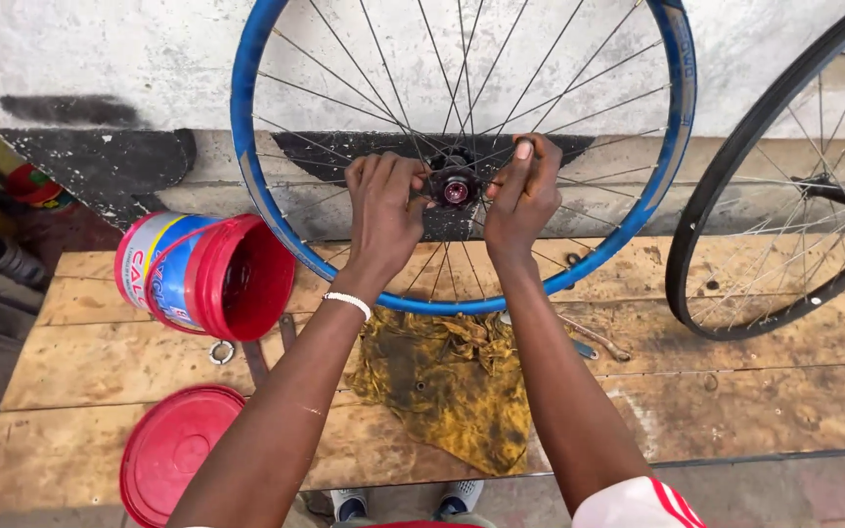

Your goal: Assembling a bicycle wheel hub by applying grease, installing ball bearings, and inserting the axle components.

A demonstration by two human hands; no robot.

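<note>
A blue-rimmed bicycle wheel [679, 108] stands upright on a wooden bench, leaning toward a white wall. Both hands reach through its spokes to the dark hub [455, 188] at the centre. My left hand [384, 200] grips the left side of the hub with curled fingers. On the hub's right side my right hand [523, 191] pinches something, thumb raised; what it pinches is hidden. A white bracelet circles my left wrist.
A red bucket [209, 274] lies on its side at left, its red lid [173, 452] near the bench's front edge. A dirty yellow rag [447, 386] lies under my arms. A black wheel [735, 210] leans at right. Wrenches [594, 338] and a washer [222, 352] lie on the bench [784, 401].
</note>
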